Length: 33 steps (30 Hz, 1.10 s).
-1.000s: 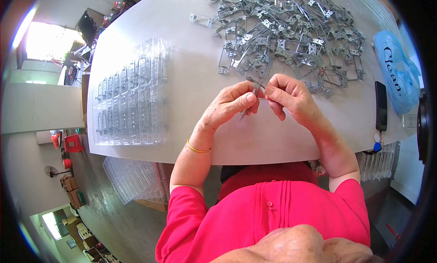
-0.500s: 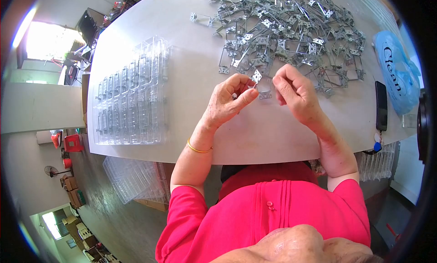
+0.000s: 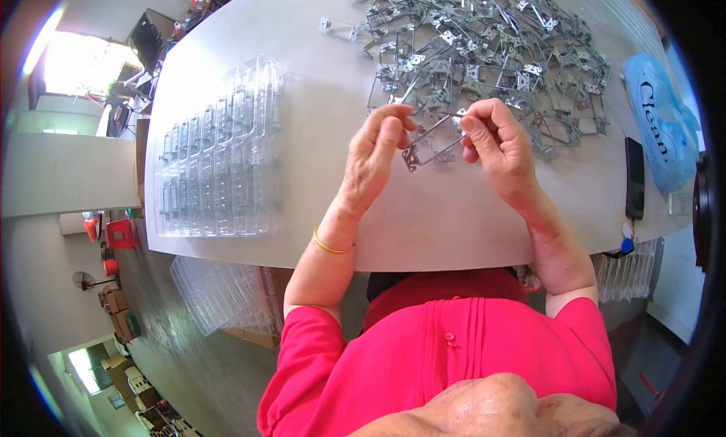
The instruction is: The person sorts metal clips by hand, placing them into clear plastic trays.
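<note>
A metal frame part (image 3: 411,158) with two thin rods hangs between my hands over the table. My right hand (image 3: 499,146) is closed, pinching the upper right end of this part between thumb and fingers. My left hand (image 3: 373,153) is beside the part's left side with thumb and fingers close together; whether its fingertips touch a rod is hard to make out. Just beyond both hands lies a large pile of similar metal parts (image 3: 484,51).
Clear plastic trays (image 3: 219,157) holding metal parts stand on the left of the table (image 3: 446,233). At the right lie a black phone (image 3: 634,178) and a blue plastic bag (image 3: 659,123). More clear trays (image 3: 219,289) are below the table's left edge.
The metal part that was at my left fingertips is now pinched by my right hand and turned so its rods show. My left hand has tilted more upright.
</note>
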{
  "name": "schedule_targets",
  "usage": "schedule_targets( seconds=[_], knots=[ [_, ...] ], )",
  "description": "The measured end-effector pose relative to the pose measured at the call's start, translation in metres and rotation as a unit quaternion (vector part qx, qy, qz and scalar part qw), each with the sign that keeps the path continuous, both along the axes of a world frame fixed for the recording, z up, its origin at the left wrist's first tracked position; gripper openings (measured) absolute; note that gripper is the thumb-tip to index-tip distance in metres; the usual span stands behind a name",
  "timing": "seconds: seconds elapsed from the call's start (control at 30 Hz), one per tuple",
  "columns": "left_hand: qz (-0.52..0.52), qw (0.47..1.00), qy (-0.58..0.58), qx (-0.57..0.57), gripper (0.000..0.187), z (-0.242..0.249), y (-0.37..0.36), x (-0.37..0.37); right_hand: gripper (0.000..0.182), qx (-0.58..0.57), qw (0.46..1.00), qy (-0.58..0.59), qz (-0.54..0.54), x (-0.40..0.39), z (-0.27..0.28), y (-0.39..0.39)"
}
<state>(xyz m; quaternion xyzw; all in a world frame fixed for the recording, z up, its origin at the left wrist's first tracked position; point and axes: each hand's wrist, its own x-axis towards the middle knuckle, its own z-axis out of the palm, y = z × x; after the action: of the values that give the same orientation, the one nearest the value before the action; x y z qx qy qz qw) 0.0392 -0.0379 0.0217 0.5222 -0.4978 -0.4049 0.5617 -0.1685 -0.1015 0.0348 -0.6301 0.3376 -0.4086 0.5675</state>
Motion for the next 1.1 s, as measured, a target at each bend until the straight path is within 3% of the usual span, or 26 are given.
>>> schedule_targets(
  seconds=[0.17, 0.3, 0.37, 0.47, 0.67, 0.8, 1.1],
  knots=[
    [0.02, 0.998, 0.037, 0.035, 0.026, -0.004, -0.001, 0.011, 0.011, -0.019, 0.999, -0.019, -0.032, -0.001, -0.002, -0.005],
    [-0.032, 0.998, 0.041, 0.027, 0.019, -0.008, 0.001, 0.005, 0.009, -0.035, 0.998, -0.024, -0.042, -0.002, -0.004, -0.008],
    [-0.046, 0.996, -0.075, -0.019, 0.017, -0.009, 0.0, 0.004, 0.008, -0.036, 0.998, -0.03, -0.028, -0.001, -0.006, -0.008],
    [-0.027, 0.99, -0.131, -0.053, 0.015, -0.008, -0.002, 0.008, 0.006, -0.055, 0.997, -0.011, -0.046, 0.0, -0.01, -0.008],
    [-0.04, 0.997, -0.054, -0.041, 0.01, -0.014, -0.002, 0.004, 0.008, -0.15, 0.986, 0.038, -0.055, -0.004, -0.02, -0.009],
    [-0.026, 0.995, -0.078, -0.064, 0.008, -0.017, -0.003, 0.003, 0.007, -0.164, 0.984, 0.029, -0.069, -0.003, -0.024, -0.009],
    [0.085, 0.994, -0.023, -0.071, 0.008, -0.023, -0.009, 0.006, 0.007, -0.215, 0.976, -0.037, -0.005, -0.013, -0.032, -0.005]
  ],
)
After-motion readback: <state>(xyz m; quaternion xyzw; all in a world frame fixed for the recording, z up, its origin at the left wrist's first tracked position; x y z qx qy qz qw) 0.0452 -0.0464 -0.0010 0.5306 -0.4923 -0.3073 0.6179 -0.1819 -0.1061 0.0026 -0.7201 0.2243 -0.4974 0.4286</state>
